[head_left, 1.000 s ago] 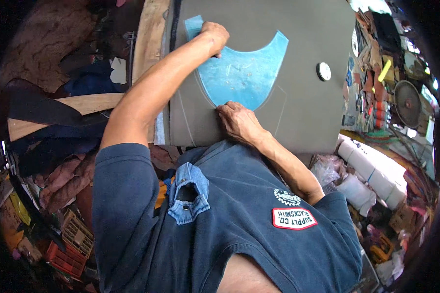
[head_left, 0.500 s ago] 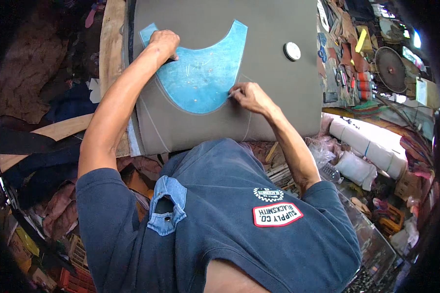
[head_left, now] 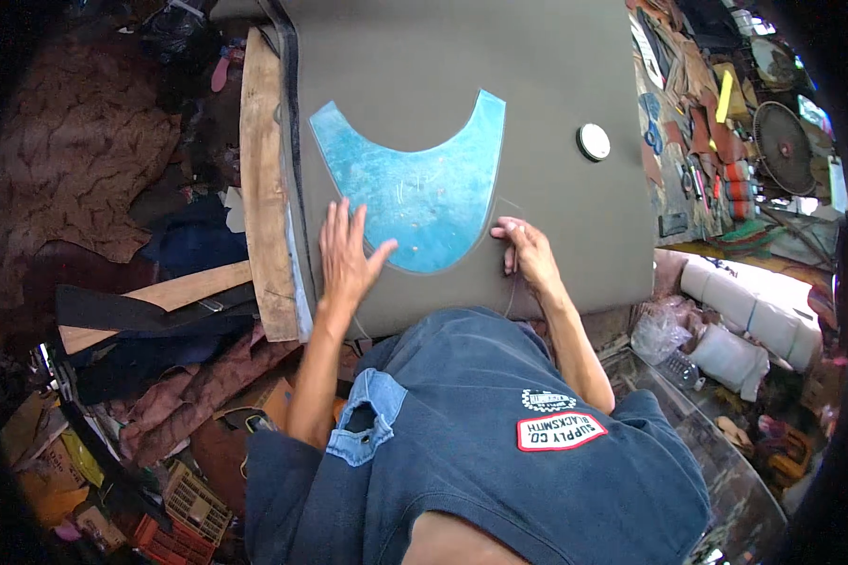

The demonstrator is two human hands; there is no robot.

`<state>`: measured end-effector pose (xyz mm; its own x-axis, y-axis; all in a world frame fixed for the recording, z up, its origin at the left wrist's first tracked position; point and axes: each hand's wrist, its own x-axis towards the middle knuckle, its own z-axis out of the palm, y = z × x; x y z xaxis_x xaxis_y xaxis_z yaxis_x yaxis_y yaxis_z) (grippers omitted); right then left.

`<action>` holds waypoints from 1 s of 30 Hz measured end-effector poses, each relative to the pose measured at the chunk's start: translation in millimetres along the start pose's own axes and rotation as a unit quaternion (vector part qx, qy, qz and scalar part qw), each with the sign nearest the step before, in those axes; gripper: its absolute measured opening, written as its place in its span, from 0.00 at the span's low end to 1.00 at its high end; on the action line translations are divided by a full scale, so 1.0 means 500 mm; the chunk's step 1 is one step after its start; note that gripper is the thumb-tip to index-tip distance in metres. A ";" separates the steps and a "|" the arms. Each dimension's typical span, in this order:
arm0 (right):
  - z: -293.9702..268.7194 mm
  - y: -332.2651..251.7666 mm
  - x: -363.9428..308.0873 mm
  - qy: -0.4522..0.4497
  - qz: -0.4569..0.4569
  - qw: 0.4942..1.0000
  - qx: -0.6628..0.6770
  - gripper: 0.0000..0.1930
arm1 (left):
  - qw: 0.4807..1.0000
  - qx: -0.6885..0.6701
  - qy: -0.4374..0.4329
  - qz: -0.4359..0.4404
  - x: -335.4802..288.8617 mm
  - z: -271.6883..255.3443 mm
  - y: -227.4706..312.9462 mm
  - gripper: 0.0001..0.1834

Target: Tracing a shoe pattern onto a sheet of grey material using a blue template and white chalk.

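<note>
A blue U-shaped template [head_left: 424, 202] with two upright arms lies flat on dark grey sheet material [head_left: 575, 75]. Thin pale lines are drawn on the grey sheet around its lower part. My left hand [head_left: 349, 259] is open with fingers spread, palm down by the template's lower left edge, its thumb close to the blue rim. Just off the template's right edge, my right hand [head_left: 530, 252] has its fingers curled in. A small pale bit shows at its fingertips, but I cannot make out what it is.
A round white-topped tin [head_left: 593, 142] stands on the grey sheet at right. A wooden board [head_left: 266, 188] runs along the left edge. Beyond the right edge are leather scraps, blue-handled scissors [head_left: 650, 122], a fan [head_left: 784, 146] and white wrapped rolls [head_left: 754, 299].
My left hand has let go of the template's upper left arm and come down near its lower left edge. My right hand has moved slightly off the template's edge. The view has shifted.
</note>
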<state>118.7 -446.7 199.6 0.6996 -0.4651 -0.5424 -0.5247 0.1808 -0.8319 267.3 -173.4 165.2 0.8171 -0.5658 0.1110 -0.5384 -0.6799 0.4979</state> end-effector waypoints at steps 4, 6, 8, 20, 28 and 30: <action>0.058 -0.016 -0.043 0.003 0.063 0.985 0.158 0.25 | 1.000 0.016 -0.001 0.019 -0.086 0.003 0.033 0.41; 0.070 -0.008 -0.034 -0.005 0.081 0.971 0.225 0.29 | 0.999 0.039 0.004 0.000 -0.088 0.008 0.034 0.41; 0.088 -0.001 -0.016 -0.003 0.087 0.967 0.238 0.24 | 0.999 0.035 0.000 0.011 -0.089 0.010 0.026 0.40; 0.027 -0.015 0.134 0.065 -0.036 0.961 0.267 0.10 | 0.999 0.034 -0.008 0.024 -0.096 0.018 0.014 0.39; 0.009 -0.002 0.150 0.131 -0.037 0.958 0.251 0.07 | 0.976 -0.209 -0.058 0.022 -0.284 -0.053 -0.008 0.19; -0.008 0.018 0.165 0.109 -0.069 0.941 0.312 0.07 | 0.934 -0.281 -0.176 -0.132 -0.379 -0.079 -0.006 0.19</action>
<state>169.9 -487.0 147.7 0.5877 -0.6761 -0.4444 -0.0016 0.5482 -0.8363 122.5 -45.8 176.4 0.7346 -0.5981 -0.3203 -0.0526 -0.5210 0.8520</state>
